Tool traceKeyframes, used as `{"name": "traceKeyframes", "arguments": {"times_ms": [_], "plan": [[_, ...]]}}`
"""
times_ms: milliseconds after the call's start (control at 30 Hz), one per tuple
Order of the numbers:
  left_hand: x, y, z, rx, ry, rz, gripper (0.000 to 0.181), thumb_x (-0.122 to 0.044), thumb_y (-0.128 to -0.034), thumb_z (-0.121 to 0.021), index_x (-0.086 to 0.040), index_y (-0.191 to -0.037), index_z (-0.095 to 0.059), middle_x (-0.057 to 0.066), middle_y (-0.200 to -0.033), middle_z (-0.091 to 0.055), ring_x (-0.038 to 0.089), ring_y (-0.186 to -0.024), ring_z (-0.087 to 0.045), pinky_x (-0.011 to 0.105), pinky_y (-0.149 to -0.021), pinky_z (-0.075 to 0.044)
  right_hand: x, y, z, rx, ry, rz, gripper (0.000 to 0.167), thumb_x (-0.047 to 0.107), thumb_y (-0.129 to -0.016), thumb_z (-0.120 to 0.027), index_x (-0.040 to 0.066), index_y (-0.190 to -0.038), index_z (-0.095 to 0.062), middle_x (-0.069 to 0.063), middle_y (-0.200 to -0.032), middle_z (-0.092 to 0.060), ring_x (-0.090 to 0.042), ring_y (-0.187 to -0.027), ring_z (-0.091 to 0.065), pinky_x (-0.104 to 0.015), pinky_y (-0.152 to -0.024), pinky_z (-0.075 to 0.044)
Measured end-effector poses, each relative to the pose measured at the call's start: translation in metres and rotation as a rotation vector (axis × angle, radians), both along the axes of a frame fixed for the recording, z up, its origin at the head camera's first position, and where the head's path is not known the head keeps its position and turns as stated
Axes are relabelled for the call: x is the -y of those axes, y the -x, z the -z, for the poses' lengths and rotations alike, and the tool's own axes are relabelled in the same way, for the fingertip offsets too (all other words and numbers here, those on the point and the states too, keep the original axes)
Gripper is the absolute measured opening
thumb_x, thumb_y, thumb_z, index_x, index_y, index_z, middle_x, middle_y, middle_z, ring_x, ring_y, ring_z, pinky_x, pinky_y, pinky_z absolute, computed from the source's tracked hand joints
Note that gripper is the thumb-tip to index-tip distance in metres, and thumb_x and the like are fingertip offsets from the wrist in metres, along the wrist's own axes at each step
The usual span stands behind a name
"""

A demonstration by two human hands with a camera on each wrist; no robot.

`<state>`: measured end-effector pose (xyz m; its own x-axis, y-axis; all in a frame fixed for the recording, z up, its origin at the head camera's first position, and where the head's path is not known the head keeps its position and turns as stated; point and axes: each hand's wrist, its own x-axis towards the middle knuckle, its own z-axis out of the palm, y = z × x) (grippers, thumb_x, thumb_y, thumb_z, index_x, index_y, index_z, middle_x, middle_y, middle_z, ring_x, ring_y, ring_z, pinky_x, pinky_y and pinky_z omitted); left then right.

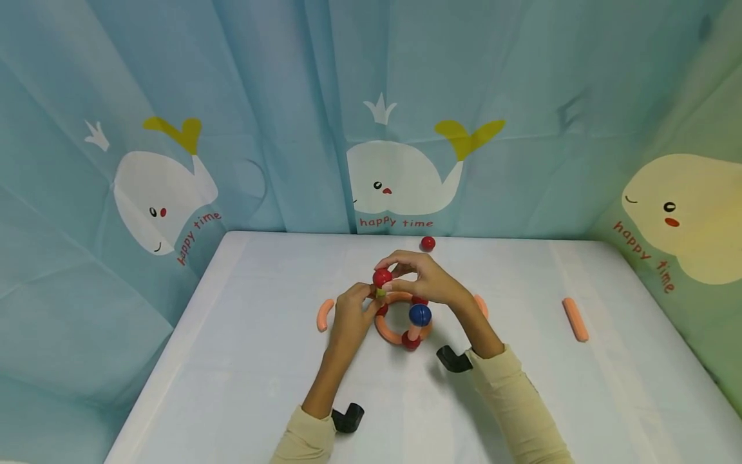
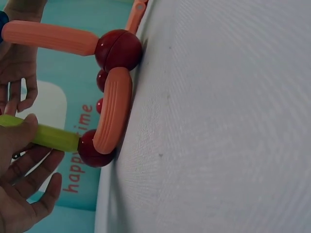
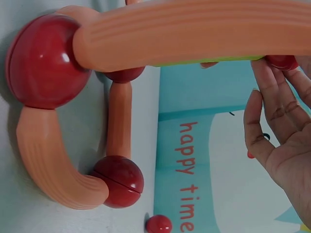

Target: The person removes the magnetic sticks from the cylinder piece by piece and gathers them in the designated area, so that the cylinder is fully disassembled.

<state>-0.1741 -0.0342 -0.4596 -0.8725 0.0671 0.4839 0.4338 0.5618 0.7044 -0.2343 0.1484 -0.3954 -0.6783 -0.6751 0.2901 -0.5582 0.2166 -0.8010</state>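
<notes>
Rod [image 2: 57, 138] stands pinched in left fingers [image 2: 41, 167], red ball [image 1: 382, 277] above gripped by right fingers [image 3: 267, 85].

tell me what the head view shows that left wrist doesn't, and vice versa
Only the head view shows yellow whale tails and the loose curved stick beside the left hand. Only the left wrist view shows ridges on an orange stick between red balls. Both show that hand, the right hand, green stick, blue ball and printed words.
</notes>
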Motion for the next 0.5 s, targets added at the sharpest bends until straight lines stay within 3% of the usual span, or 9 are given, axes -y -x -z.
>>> {"name": "traceKeyframes", "arguments": {"times_ms": [300, 500], "plan": [[0.0006, -0.0003, -0.0051, 0.02, 0.043, -0.009, 0.018, -0.012, -0.0854, -0.075, -0.003, -0.101, -0.074, 0.008, -0.095, -0.072, 0.02, -0.09, -0.069, 0.034, -0.081, -0.058, -0.0041, 0.0009, -0.0079, 0.074, 0.006, 0.039, 0.029, 0.005, -0.09, -0.068, 0.001, -0.118, -0.062, -0.014, -0.111, -0.067, -0.023, -0.094, -0.07, -0.028, -0.089, -0.055], [0.0004, -0.0003, -0.0041, 0.036, 0.064, -0.022, 0.021, -0.015, -0.0866, -0.074, -0.003, -0.104, -0.074, 0.008, -0.096, -0.072, 0.019, -0.09, -0.069, 0.032, -0.08, -0.058, -0.0053, 0.0012, -0.004, 0.073, 0.011, 0.079, 0.03, 0.007, -0.091, -0.068, 0.001, -0.12, -0.062, -0.014, -0.112, -0.068, -0.025, -0.099, -0.069, -0.036, -0.091, -0.055]]}}
